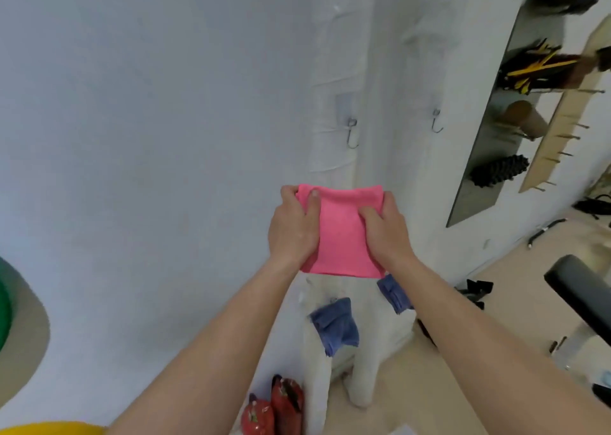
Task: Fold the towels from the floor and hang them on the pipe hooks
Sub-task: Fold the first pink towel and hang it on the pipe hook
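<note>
Left hand (294,228) and right hand (386,233) grip a pink towel (340,236) before hooks (352,134) on white wall (132,137).

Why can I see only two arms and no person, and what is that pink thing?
The camera sits on a person's head and looks forward and down, so you see only their arms. There is no machine here, just one picture from that one camera. The left hand and the right hand each grip one side of a folded pink towel, held up in front of the white pipes. Bare metal hooks stick out of the pipes above the towel. Lower down, two blue towels already hang on the pipes. On the floor by the wall stand two red things that I cannot make out.
</note>
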